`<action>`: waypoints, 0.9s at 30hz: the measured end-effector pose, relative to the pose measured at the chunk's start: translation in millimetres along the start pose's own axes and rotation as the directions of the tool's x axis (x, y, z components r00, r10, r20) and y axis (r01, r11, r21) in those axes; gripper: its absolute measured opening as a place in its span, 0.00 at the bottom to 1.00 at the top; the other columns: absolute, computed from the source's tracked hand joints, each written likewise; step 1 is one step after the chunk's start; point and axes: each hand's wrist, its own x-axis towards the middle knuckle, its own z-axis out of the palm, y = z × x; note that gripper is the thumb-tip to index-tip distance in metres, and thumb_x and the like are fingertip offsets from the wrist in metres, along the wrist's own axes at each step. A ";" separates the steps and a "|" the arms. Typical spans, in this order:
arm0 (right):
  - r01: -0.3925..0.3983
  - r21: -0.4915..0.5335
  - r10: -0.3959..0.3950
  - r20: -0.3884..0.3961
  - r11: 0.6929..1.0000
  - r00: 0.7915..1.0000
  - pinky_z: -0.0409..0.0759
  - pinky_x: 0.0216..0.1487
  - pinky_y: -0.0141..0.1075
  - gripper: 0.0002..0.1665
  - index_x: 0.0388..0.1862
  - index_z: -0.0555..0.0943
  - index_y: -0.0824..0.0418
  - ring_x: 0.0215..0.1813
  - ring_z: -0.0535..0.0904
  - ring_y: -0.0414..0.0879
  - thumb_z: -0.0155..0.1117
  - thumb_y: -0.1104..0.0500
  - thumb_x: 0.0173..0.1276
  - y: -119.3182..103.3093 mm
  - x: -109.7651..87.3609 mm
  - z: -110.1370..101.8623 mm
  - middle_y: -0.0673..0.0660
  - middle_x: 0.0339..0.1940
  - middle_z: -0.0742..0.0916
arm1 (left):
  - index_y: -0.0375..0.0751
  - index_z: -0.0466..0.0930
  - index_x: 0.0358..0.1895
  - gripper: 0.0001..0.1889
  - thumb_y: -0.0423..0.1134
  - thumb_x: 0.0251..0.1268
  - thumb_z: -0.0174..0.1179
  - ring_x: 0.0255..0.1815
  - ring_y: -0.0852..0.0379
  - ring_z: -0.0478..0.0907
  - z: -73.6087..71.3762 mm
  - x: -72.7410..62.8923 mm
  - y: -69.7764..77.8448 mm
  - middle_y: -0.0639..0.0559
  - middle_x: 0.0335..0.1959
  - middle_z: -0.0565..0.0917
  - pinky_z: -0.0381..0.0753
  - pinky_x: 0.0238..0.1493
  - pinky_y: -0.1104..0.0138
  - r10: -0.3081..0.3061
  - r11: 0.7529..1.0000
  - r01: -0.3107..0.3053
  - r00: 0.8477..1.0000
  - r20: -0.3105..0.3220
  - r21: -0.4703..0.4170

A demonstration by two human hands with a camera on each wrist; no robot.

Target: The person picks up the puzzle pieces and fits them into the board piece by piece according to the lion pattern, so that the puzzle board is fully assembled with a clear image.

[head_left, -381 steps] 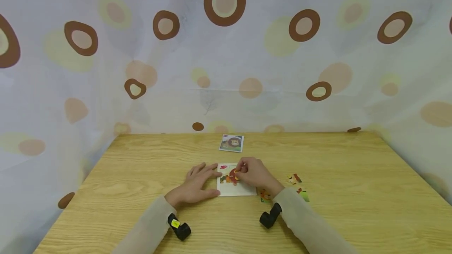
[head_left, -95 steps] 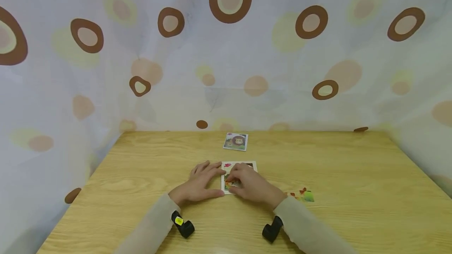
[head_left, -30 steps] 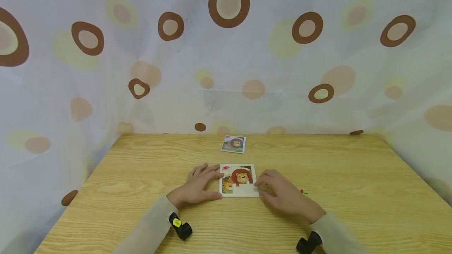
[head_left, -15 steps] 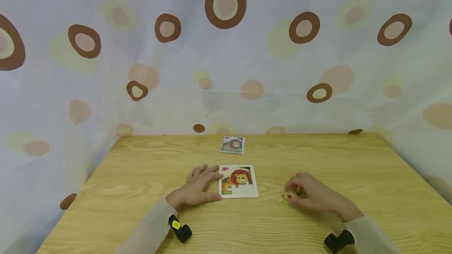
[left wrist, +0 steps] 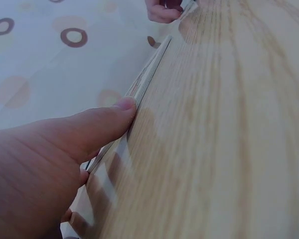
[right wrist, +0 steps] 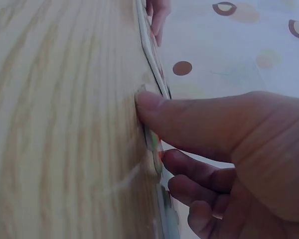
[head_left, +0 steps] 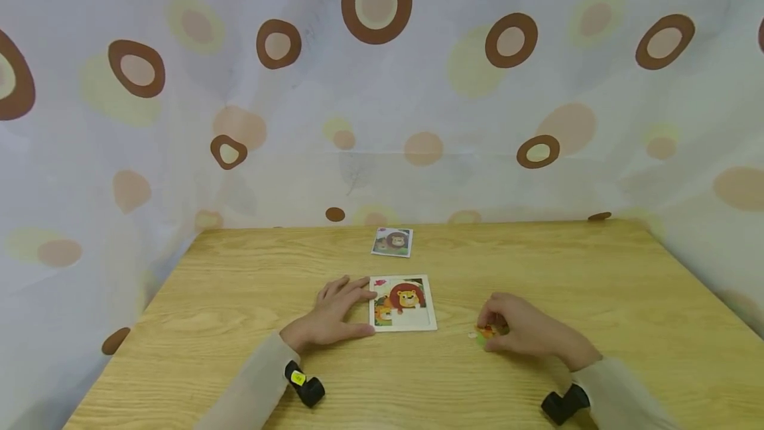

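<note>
A white-framed lion jigsaw board (head_left: 414, 321) lies on the table, its lower right part bare white. My left hand (head_left: 334, 314) rests flat at the board's left edge, fingers spread and thumb at the near corner. In the left wrist view the thumb (left wrist: 107, 119) touches the frame's side. Right of the board, my right hand (head_left: 525, 327) pinches an orange and green puzzle piece (head_left: 482, 337) close to the tabletop. The right wrist view has the thumb (right wrist: 189, 119) on the piece's near edge, with the fingers curled opposite. Another puzzle piece (head_left: 504, 329) is partly hidden under this hand.
A small lion picture card (head_left: 392, 243) lies farther back on the wooden table (head_left: 286, 251), behind the board. A patterned curtain (head_left: 465, 111) hangs along the far edge and both sides. Each wrist carries a black camera, such as the right one (head_left: 564, 405).
Over the last seconds, my right hand has moved from the board to the pieces at right and closed its fingertips on one. More lion pieces now sit in the board. My left hand stays put.
</note>
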 end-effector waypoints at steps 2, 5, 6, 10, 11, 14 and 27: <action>-0.012 0.030 0.011 0.009 0.999 1.000 0.71 0.31 0.28 0.12 0.36 0.79 0.56 0.31 0.67 0.34 0.73 0.55 0.59 -2.8 2.2 1.7 0.48 0.32 0.76 | 0.48 0.69 0.67 0.31 0.55 0.63 0.61 0.77 0.34 0.40 0.6 -0.5 -0.4 0.45 0.77 0.55 0.35 0.70 0.38 -0.003 1.000 0.003 1.000 -0.003 -0.004; 0.001 0.037 -0.001 0.011 0.999 1.000 0.70 0.30 0.27 0.11 0.33 0.77 0.56 0.30 0.67 0.34 0.73 0.58 0.58 -5.7 3.1 3.0 0.48 0.31 0.75 | 0.48 0.69 0.67 0.32 0.56 0.63 0.61 0.77 0.34 0.40 3.5 -1.3 -1.2 0.45 0.77 0.55 0.34 0.70 0.37 -0.005 1.000 0.005 1.000 -0.003 -0.008; 0.001 0.033 -0.001 0.010 0.999 1.000 0.70 0.30 0.27 0.11 0.33 0.77 0.56 0.30 0.67 0.34 0.73 0.59 0.58 -5.8 3.2 3.5 0.48 0.31 0.75 | 0.48 0.69 0.67 0.32 0.56 0.63 0.61 0.77 0.35 0.40 4.7 -1.5 -1.6 0.45 0.77 0.55 0.34 0.70 0.37 -0.004 1.000 0.004 1.000 -0.002 -0.008; -0.034 0.047 0.033 0.015 0.998 0.999 0.69 0.30 0.28 0.15 0.35 0.75 0.57 0.30 0.67 0.34 0.74 0.58 0.57 -3.8 3.9 5.6 0.47 0.29 0.74 | 0.48 0.69 0.67 0.32 0.56 0.63 0.61 0.77 0.35 0.40 7.0 -2.5 -3.2 0.46 0.77 0.55 0.34 0.70 0.38 -0.004 1.000 0.004 1.000 0.001 -0.013; -0.044 0.055 0.043 0.019 0.997 0.999 0.69 0.30 0.28 0.15 0.35 0.75 0.57 0.30 0.66 0.34 0.74 0.58 0.57 -3.4 4.3 5.8 0.47 0.28 0.74 | 0.48 0.69 0.67 0.32 0.56 0.63 0.61 0.77 0.35 0.40 7.0 -2.9 -3.6 0.46 0.77 0.55 0.34 0.70 0.38 -0.003 1.000 0.003 1.000 0.002 -0.013; -0.028 0.093 0.026 0.019 0.995 0.999 0.67 0.28 0.29 0.13 0.33 0.75 0.57 0.27 0.65 0.33 0.73 0.59 0.58 -2.7 6.5 5.2 0.45 0.24 0.71 | 0.49 0.69 0.68 0.32 0.57 0.62 0.61 0.77 0.35 0.40 6.0 -3.2 -4.5 0.47 0.77 0.55 0.34 0.70 0.38 -0.005 1.000 0.005 1.000 -0.001 -0.002; 0.044 0.165 -0.019 -0.149 0.985 0.989 0.69 0.24 0.29 0.08 0.45 0.78 0.60 0.22 0.66 0.33 0.63 0.62 0.68 -2.1 41.2 -0.6 0.48 0.26 0.77 | 0.50 0.68 0.68 0.32 0.56 0.63 0.61 0.78 0.36 0.39 0.6 1.5 -2.6 0.47 0.78 0.54 0.34 0.71 0.39 -0.007 1.000 0.007 1.000 0.000 0.019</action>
